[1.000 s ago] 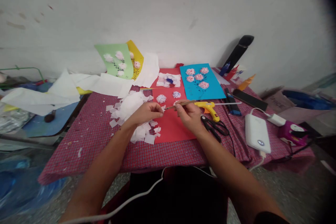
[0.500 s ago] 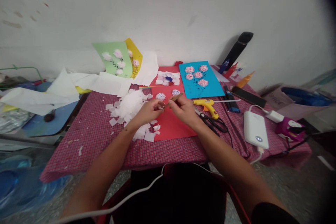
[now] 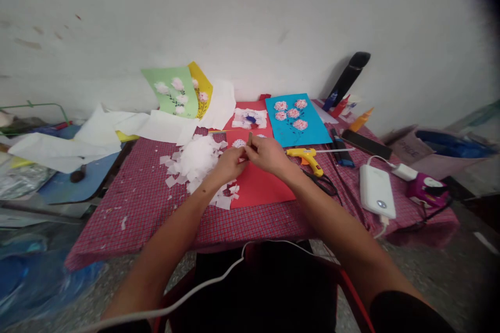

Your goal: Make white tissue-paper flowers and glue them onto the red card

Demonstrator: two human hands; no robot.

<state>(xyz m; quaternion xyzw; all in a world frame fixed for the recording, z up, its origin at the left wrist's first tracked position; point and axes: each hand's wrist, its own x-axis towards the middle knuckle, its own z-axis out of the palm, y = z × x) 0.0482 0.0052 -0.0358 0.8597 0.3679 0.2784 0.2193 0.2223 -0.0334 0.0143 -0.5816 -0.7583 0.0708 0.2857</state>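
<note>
My left hand (image 3: 230,163) and my right hand (image 3: 269,154) meet over a red sheet of paper (image 3: 265,190). The right hand pinches a short brown stick (image 3: 250,138), now pointing upward. The left fingers press together against the right fingertips; what they hold is too small and hidden to make out. Just beyond them lies a ruffled white-and-purple paper flower (image 3: 238,143), with another partly behind the right hand. Farther back, a white crumpled paper (image 3: 239,119) carries blue and red paint. A heap of white paper squares (image 3: 197,158) lies left of the left hand.
Right of my hands are a yellow glue gun (image 3: 308,158), black scissors (image 3: 325,185), a white power bank (image 3: 377,192) and paint bottles (image 3: 361,119). A blue card with pink flowers (image 3: 316,135) lies behind them. A green flower card (image 3: 167,80) leans on the wall.
My hands have come together, and the brown stick has swung from slanted to nearly upright. The right hand now covers more of the second flower. The camera view has shifted slightly.
</note>
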